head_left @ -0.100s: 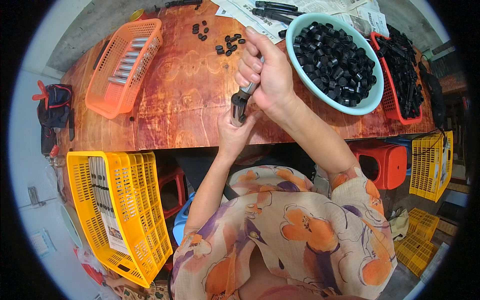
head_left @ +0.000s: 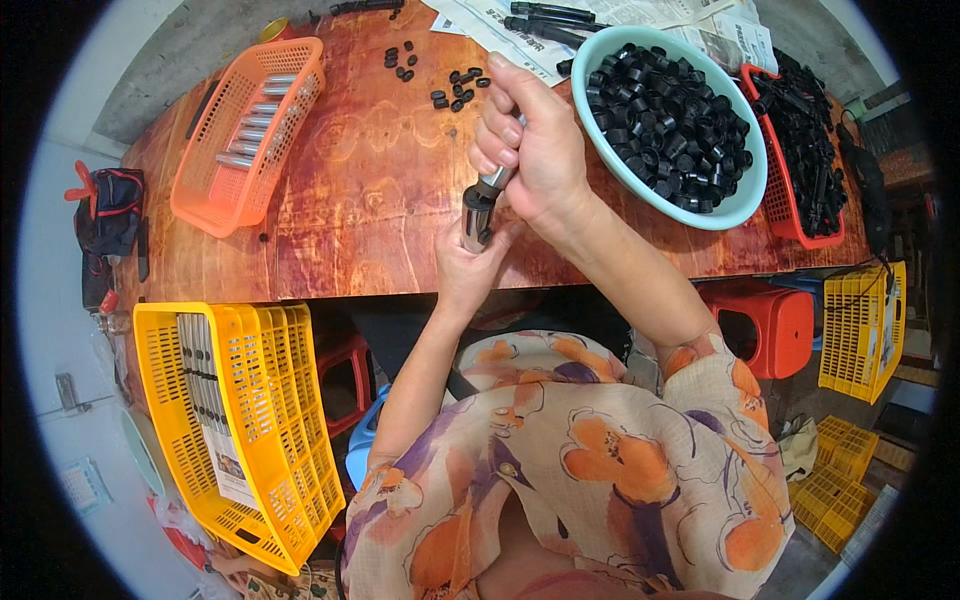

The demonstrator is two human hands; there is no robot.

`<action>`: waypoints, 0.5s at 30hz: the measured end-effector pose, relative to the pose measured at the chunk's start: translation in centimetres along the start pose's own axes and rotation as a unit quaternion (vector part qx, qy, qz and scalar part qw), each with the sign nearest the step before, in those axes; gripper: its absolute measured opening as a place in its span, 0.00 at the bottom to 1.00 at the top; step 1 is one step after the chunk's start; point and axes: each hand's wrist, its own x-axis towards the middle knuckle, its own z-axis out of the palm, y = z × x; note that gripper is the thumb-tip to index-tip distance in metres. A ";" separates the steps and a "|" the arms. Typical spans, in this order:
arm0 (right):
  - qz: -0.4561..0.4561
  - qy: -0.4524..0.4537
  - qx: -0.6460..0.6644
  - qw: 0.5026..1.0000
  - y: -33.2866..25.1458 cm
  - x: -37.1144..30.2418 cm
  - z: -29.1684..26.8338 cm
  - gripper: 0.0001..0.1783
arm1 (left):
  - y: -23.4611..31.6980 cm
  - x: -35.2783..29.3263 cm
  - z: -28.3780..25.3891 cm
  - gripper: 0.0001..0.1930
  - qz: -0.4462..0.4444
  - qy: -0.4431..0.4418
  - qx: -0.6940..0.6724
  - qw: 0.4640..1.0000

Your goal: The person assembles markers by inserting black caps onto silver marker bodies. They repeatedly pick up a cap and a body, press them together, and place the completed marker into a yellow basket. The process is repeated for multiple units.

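Note:
Both my hands are closed on a silver metal tube with a black slotted fitting, held at a tilt over the table's front edge. My right hand wraps round the upper, silver part in a fist, thumb pointing up. Lower down, my left hand grips the bottom end, its fingers mostly hidden behind the piece. Just right of my right hand stands a pale green bowl heaped with short black plastic caps. Beyond my hands, several small black rings lie loose on the wooden table.
An orange basket at left holds several silver tubes. At right, a red basket is full of black parts. Black rods lie on newspaper at the back. A yellow crate with long tubes stands below left; a red stool is below right.

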 end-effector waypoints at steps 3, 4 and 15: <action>-0.018 -0.004 -0.024 1.000 0.0 -0.2 0.3 0.19 | -0.2 0.0 0.1 0.08 0.013 0.012 0.016 1.000; -0.023 -0.007 -0.030 0.999 0.0 -0.2 0.4 0.19 | -0.3 0.0 0.1 0.07 0.015 0.019 0.024 0.999; -0.101 -0.012 -0.108 0.989 0.6 -0.8 1.1 0.19 | -2.0 -0.2 0.9 0.07 0.021 0.081 0.024 0.996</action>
